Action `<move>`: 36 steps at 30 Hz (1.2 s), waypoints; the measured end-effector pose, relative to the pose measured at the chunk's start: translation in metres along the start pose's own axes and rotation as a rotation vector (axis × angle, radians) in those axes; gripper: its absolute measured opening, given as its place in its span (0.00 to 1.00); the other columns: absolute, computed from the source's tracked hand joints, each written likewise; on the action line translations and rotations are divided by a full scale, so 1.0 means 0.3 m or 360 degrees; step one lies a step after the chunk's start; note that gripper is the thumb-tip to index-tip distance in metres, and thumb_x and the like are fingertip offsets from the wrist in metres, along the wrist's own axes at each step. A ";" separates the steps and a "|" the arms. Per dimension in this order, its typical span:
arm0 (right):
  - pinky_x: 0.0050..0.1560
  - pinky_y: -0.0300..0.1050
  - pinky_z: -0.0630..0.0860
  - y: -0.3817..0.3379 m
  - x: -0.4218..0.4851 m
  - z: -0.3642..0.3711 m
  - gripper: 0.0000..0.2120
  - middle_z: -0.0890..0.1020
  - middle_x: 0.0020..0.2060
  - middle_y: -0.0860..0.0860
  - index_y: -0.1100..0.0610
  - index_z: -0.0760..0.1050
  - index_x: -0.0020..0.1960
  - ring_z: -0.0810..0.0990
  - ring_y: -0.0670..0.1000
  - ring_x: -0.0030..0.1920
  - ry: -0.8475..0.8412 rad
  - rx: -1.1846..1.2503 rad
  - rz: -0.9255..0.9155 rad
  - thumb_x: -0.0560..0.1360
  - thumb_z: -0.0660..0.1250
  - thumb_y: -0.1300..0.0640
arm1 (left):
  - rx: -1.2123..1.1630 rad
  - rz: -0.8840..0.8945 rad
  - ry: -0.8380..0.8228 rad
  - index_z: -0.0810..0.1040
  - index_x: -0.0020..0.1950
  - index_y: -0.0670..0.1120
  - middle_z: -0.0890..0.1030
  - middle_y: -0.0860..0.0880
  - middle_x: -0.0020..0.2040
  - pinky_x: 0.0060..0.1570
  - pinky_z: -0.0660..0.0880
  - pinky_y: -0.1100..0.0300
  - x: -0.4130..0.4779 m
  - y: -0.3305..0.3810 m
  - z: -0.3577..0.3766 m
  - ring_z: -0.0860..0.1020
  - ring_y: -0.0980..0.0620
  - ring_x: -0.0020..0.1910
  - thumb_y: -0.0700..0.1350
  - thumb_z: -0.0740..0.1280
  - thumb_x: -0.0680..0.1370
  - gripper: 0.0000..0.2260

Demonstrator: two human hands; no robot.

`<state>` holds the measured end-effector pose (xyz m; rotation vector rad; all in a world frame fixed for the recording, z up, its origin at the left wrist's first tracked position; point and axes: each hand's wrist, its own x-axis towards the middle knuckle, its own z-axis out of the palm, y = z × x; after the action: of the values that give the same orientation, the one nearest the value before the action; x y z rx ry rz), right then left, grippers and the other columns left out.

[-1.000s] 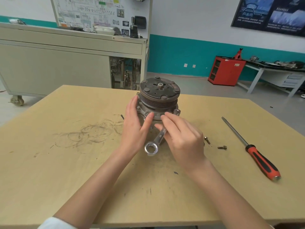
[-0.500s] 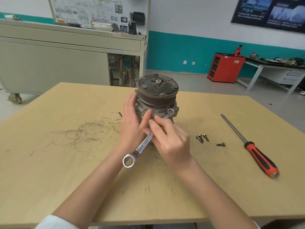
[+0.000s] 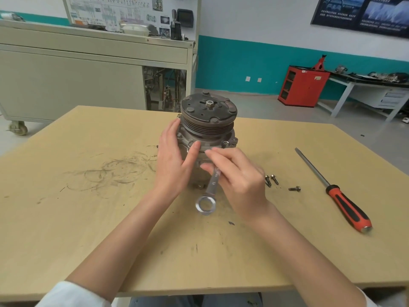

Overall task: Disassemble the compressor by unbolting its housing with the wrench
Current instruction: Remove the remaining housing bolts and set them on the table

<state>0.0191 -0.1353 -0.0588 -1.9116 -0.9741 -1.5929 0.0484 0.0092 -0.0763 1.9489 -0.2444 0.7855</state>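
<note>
The compressor [image 3: 208,122] stands upright in the middle of the wooden table [image 3: 88,218], its dark pulley plate on top and bolts around its housing flange. My left hand [image 3: 174,160] rests flat against its left side, fingers straight. My right hand [image 3: 239,180] pinches the shaft of a silver wrench [image 3: 210,191]; the wrench's upper end is hidden under my fingers at the flange, and its ring end points toward me above the table.
Three loose bolts [image 3: 274,180] lie to the right of my right hand. A red-handled screwdriver [image 3: 338,196] lies further right. Scratch marks cover the table's left half. A grey cabinet and a red cabinet stand behind the table.
The wrench's ring end swung out to the left, then back toward the right. My right hand moved with it. My left hand stayed on the compressor.
</note>
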 end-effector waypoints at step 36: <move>0.37 0.38 0.80 0.263 0.203 -0.138 0.14 0.85 0.40 0.56 0.61 0.79 0.44 0.85 0.53 0.38 -0.0332 0.1459 0.1742 0.81 0.58 0.57 | -0.0079 -0.0136 0.0002 0.59 0.77 0.45 0.65 0.49 0.74 0.73 0.62 0.47 -0.005 0.011 -0.001 0.63 0.53 0.74 0.57 0.60 0.78 0.31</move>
<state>0.0573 -0.2025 0.0165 -1.4523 -0.4046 -0.2284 0.0455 0.0078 -0.0749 1.8992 -0.1774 0.7183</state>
